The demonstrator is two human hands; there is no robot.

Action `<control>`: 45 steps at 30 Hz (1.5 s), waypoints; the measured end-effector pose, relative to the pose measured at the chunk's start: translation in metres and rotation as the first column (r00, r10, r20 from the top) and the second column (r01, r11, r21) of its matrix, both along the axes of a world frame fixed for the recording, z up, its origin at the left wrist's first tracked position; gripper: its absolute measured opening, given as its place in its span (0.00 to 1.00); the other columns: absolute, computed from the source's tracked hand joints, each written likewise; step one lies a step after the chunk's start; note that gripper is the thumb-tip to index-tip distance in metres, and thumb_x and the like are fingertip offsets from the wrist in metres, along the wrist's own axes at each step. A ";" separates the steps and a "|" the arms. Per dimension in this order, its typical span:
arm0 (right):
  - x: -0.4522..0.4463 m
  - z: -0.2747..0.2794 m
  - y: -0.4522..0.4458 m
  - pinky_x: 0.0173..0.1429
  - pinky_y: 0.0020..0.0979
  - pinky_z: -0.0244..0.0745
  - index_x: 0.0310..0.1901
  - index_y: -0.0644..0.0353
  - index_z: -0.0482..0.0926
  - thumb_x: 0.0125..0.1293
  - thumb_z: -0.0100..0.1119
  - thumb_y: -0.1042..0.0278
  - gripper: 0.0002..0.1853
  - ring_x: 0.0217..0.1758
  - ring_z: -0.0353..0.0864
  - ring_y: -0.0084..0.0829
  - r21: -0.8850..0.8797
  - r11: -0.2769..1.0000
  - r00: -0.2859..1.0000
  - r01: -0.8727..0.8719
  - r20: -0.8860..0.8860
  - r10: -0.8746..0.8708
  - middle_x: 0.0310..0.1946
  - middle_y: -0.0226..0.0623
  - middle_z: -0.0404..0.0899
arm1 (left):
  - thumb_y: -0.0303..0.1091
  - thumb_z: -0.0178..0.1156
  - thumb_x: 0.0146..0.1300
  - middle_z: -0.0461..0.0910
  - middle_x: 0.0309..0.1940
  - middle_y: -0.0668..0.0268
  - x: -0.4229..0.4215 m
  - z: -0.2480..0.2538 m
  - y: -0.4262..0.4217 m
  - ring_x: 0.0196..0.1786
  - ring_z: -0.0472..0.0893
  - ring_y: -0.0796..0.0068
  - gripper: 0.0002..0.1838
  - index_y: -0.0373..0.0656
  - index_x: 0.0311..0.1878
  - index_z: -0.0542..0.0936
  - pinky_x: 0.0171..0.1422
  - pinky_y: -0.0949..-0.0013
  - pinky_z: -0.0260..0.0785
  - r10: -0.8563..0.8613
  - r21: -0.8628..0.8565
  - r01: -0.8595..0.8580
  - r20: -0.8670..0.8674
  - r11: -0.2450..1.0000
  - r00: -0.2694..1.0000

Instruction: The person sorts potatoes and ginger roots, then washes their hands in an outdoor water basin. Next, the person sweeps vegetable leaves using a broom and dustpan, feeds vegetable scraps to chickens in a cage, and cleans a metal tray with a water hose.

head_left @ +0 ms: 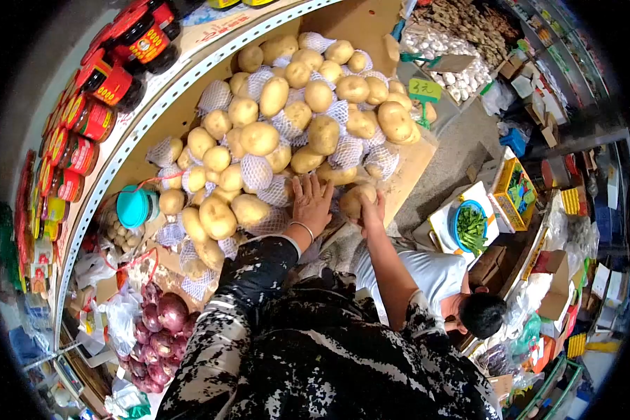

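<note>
A large heap of potatoes [260, 138], many with white foam net sleeves [257, 172] between or around them, covers the board in front of me. My left hand [312, 206], a bracelet at its wrist, lies with fingers spread against the near edge of the heap. Just to its right, my right hand [373, 212] has its fingers closed around the side of a single potato [351, 201]. The underside of that potato is hidden.
Red onions [162, 337] and a teal-lidded tub [134, 206] are at left, below a shelf of jars [110, 82]. A green price tag [424, 89] stands near garlic [462, 73]. Another person [427, 280] is low at my right, beside a blue bowl of green vegetables [471, 227].
</note>
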State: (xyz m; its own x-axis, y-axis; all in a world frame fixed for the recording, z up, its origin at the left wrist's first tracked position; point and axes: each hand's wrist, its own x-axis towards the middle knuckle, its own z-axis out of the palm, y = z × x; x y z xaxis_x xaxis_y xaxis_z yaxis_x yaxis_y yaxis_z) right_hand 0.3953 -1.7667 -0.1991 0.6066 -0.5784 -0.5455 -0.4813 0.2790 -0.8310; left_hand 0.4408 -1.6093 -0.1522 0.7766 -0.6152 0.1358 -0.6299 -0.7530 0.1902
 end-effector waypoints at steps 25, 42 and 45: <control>0.097 0.134 0.159 0.53 0.28 0.67 0.59 0.58 0.57 0.40 0.63 0.61 0.41 0.51 0.71 0.34 -0.475 0.611 0.431 -0.633 0.440 0.788 0.49 0.45 0.69 | 0.17 0.53 0.45 0.60 0.58 0.56 0.056 0.029 0.178 0.59 0.62 0.65 0.35 0.37 0.60 0.57 0.64 0.68 0.51 0.173 -0.679 -0.643 -0.628 0.355 0.759; 0.138 0.077 -0.089 0.52 0.38 0.64 0.51 0.62 0.63 0.38 0.67 0.53 0.38 0.49 0.69 0.43 -0.902 0.301 0.950 -0.311 -0.289 0.116 0.47 0.48 0.68 | 0.44 0.57 0.53 0.56 0.60 0.49 0.067 -0.001 0.188 0.63 0.57 0.57 0.36 0.33 0.60 0.57 0.66 0.66 0.46 0.516 -0.482 -0.743 -0.534 0.465 0.670; 0.146 0.051 -0.116 0.55 0.37 0.64 0.58 0.56 0.57 0.36 0.66 0.48 0.46 0.53 0.68 0.42 -0.873 0.270 0.911 -0.407 -0.365 0.193 0.49 0.48 0.67 | 0.45 0.58 0.52 0.58 0.59 0.48 0.068 -0.004 0.188 0.62 0.58 0.57 0.37 0.29 0.59 0.57 0.65 0.66 0.48 0.532 -0.508 -0.740 -0.516 0.441 0.671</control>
